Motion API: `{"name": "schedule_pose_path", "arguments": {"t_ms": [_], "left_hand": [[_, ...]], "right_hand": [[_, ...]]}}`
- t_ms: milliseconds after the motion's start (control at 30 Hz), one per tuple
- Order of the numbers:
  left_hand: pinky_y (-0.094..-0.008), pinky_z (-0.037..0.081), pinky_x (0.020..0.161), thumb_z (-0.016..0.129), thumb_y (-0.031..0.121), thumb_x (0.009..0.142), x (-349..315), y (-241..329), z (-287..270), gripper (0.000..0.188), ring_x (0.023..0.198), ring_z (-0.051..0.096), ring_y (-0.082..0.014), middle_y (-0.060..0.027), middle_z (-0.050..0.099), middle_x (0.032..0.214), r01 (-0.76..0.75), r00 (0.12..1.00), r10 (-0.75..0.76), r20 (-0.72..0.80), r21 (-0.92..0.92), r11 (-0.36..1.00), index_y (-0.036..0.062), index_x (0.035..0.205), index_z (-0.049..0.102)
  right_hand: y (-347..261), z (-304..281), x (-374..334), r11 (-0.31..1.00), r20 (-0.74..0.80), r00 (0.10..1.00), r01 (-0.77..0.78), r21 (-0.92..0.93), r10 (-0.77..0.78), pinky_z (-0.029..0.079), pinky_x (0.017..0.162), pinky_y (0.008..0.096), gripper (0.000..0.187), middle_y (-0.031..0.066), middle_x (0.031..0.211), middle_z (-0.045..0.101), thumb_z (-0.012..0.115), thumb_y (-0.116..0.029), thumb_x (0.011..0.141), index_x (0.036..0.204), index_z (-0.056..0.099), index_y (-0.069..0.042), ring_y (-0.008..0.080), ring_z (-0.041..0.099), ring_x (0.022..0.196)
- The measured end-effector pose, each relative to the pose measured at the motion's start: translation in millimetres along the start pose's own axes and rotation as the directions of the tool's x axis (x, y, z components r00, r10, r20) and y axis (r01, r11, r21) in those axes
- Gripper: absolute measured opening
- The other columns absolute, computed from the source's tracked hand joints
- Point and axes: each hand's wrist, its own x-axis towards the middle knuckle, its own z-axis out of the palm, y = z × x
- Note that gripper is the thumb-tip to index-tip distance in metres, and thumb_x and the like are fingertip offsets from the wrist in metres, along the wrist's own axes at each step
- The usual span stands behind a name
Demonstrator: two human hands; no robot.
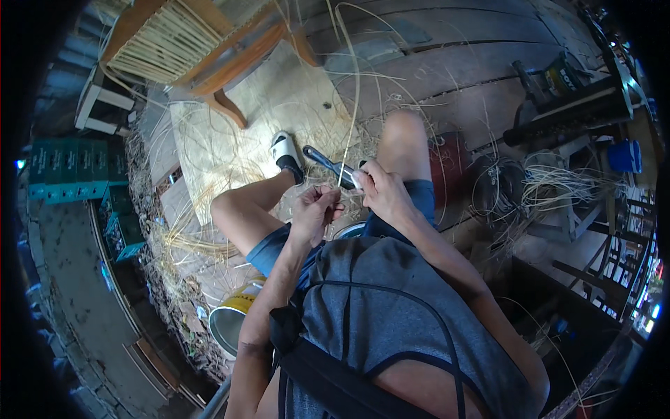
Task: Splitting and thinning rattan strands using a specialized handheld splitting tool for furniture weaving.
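Between my knees, my left hand (314,211) is closed, its thumb and fingers pinching a long pale cane strand (356,80). From that pinch the strand rises past my right knee and bends over near the top of the view. Just to the right, my right hand (385,193) is closed around a dark, long, narrow tool (325,161), which points away toward my sandalled foot (285,148). Its exact kind I cannot make out. Something whitish shows by the right fingertips, against the strand.
A wooden chair with a cane-strung panel (167,49) stands far left, beside a pale board (244,157) scattered with shavings. A yellow can (230,325) sits near my left forearm. Bundled cane strands (565,185) and a blue container (623,156) are right; green crates (77,164) stand left.
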Motion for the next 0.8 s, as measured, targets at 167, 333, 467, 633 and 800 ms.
{"name": "schedule_pose_path", "arguments": {"t_ms": [167,333,467,633,800], "left_hand": [[-0.0207,0.048,0.054,0.057,0.002,0.091,-3.9,-2.0,2.5,0.018,0.065,0.058,-0.0101,-0.0059,0.060,0.085,-0.069,0.995,0.073,0.073,-0.067,0.995,0.0023,0.106,0.049],[-0.0204,0.043,0.048,0.061,0.000,0.087,-16.7,-5.7,2.3,0.022,0.059,0.055,-0.0085,-0.0031,0.059,0.073,-0.149,0.989,0.149,0.008,-0.005,0.989,0.0019,0.107,0.051],[-0.0199,0.041,0.048,0.063,0.001,0.086,-27.8,-2.3,2.0,0.021,0.055,0.053,-0.0075,-0.0022,0.058,0.070,-0.159,0.987,0.157,0.029,0.100,0.982,0.0018,0.103,0.052],[-0.0201,0.042,0.046,0.065,0.015,0.090,-48.6,14.9,2.3,0.025,0.055,0.054,-0.0060,-0.0006,0.056,0.065,-0.169,0.973,0.216,-0.074,0.403,0.899,-0.0026,0.105,0.057],[-0.0182,0.036,0.047,0.059,0.019,0.094,-49.7,16.8,-13.7,0.025,0.055,0.046,-0.0036,0.0034,0.052,0.062,-0.185,0.983,0.166,0.082,0.494,0.849,-0.0005,0.079,0.063]], "right_hand": [[-5.4,7.3,4.6,0.998,0.126,0.992,0.014,0.055,-0.021,0.044,0.048,0.0479,0.019,0.0201,0.063,0.059,0.054,-0.021,0.095,0.096,0.044,-0.005,0.0407,0.062,0.061],[-9.6,17.1,3.4,0.997,0.146,0.989,-0.035,0.073,0.024,0.044,0.047,0.0434,0.026,0.0179,0.059,0.058,0.057,-0.027,0.094,0.093,0.048,-0.002,0.0379,0.062,0.058],[-23.1,7.0,1.1,0.957,0.391,0.896,-0.271,0.107,0.210,0.044,0.049,0.0418,0.039,0.0177,0.055,0.056,0.056,-0.033,0.094,0.078,0.055,0.003,0.0384,0.060,0.054],[-9.7,18.9,-0.8,0.996,0.181,0.980,0.084,0.005,-0.083,0.044,0.049,0.0440,0.044,0.0245,0.057,0.054,0.048,-0.032,0.097,0.072,0.056,0.003,0.0403,0.058,0.054],[-19.3,15.2,0.2,0.997,0.325,0.944,0.040,0.070,-0.061,0.044,0.051,0.0449,0.041,0.0233,0.058,0.055,0.048,-0.030,0.097,0.073,0.053,0.003,0.0397,0.058,0.056]]}}
